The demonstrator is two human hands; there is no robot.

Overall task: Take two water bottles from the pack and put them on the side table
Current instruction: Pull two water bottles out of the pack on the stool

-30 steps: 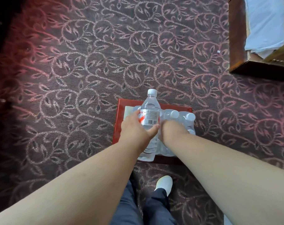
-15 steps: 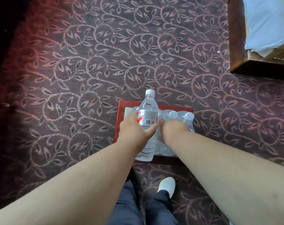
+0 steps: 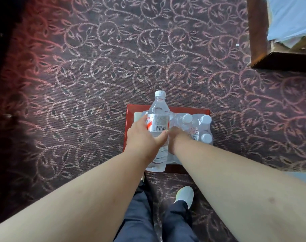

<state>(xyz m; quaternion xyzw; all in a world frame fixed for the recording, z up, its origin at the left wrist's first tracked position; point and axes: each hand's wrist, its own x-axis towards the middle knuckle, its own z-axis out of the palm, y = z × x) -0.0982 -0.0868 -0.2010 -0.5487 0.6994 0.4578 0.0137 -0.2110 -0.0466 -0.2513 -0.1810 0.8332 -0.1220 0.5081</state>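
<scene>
My left hand (image 3: 143,142) is wrapped around a clear water bottle (image 3: 158,119) with a white cap and a red-and-white label, held upright over the left end of the pack. The shrink-wrapped pack of water bottles (image 3: 199,126) rests on a red tray (image 3: 131,116) on the carpet, with three white caps showing on its right side. My right hand (image 3: 177,138) lies on the pack just right of the held bottle. Its fingers point down into the pack and are hidden.
A dark wooden piece of furniture (image 3: 257,32) with white cloth (image 3: 288,14) on it stands at the top right. Patterned red-brown carpet (image 3: 96,67) surrounds the tray. My legs and a white shoe (image 3: 185,194) are just below the tray.
The bottle in my left hand has risen a little above the pack. My right hand stays on the pack, and more of the pack's caps and label show beside it.
</scene>
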